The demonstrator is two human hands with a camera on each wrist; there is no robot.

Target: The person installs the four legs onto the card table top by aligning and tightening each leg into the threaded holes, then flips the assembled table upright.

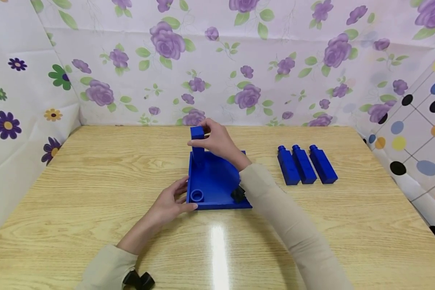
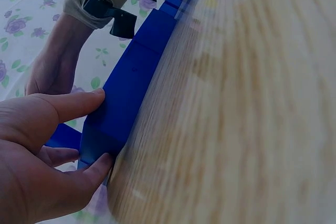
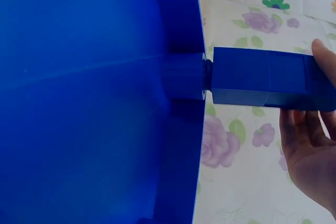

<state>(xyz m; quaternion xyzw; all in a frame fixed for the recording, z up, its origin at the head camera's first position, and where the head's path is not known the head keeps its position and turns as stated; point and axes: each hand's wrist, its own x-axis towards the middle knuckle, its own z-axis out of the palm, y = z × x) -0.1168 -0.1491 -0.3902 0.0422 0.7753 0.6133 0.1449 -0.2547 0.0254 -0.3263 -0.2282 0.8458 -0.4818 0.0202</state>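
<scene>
A shallow blue square panel [image 1: 217,181] with a raised rim lies on the table, its inside facing up. At its near left corner a round socket [image 1: 197,196] shows. My left hand [image 1: 170,205] holds that corner, thumb on the near rim and fingers along the left side. With thumb and fingers, my right hand [image 1: 220,141] grips a blue square leg [image 1: 197,154] standing upright over the far left corner. In the right wrist view, the leg's narrow neck [image 3: 208,75] meets the mouth of the corner socket [image 3: 184,77]. The right sleeve covers part of the panel's right side.
Three more blue legs [image 1: 306,165] with threaded necks lie side by side on the wooden table [image 1: 94,173], right of the panel. A flowered cloth [image 1: 246,72] rises behind the table, with patterned cloths at both sides.
</scene>
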